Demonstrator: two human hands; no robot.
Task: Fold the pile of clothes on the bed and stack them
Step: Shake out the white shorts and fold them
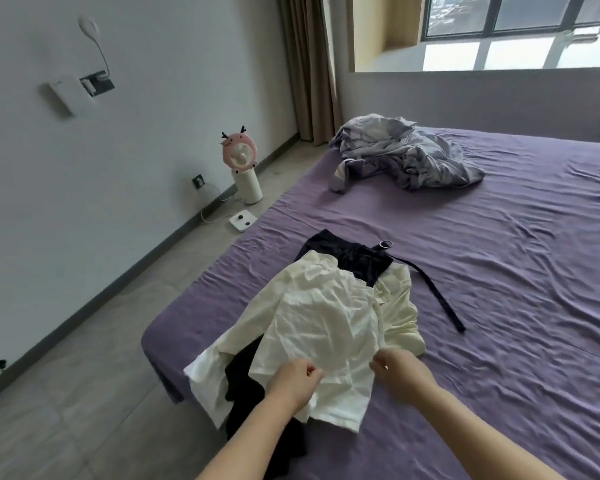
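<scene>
Now both hands, left [297,377] and right [397,372], pinch the white garment [321,327] on the bed [499,271].

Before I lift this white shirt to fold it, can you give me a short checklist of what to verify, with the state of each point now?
1. Left hand has a grip on the white shirt: ok, fingers pinch the cloth.
2. Right hand has a grip too: ok, it pinches the shirt's right edge.
3. Shirt free of other clothes: not ok, it lies on the black garment and the cream garment.
4. Shirt flat: not ok, creased.
5. Free space on the purple bed sheet: ok, to the right.
6. Folded stack begun: cannot tell.
</scene>
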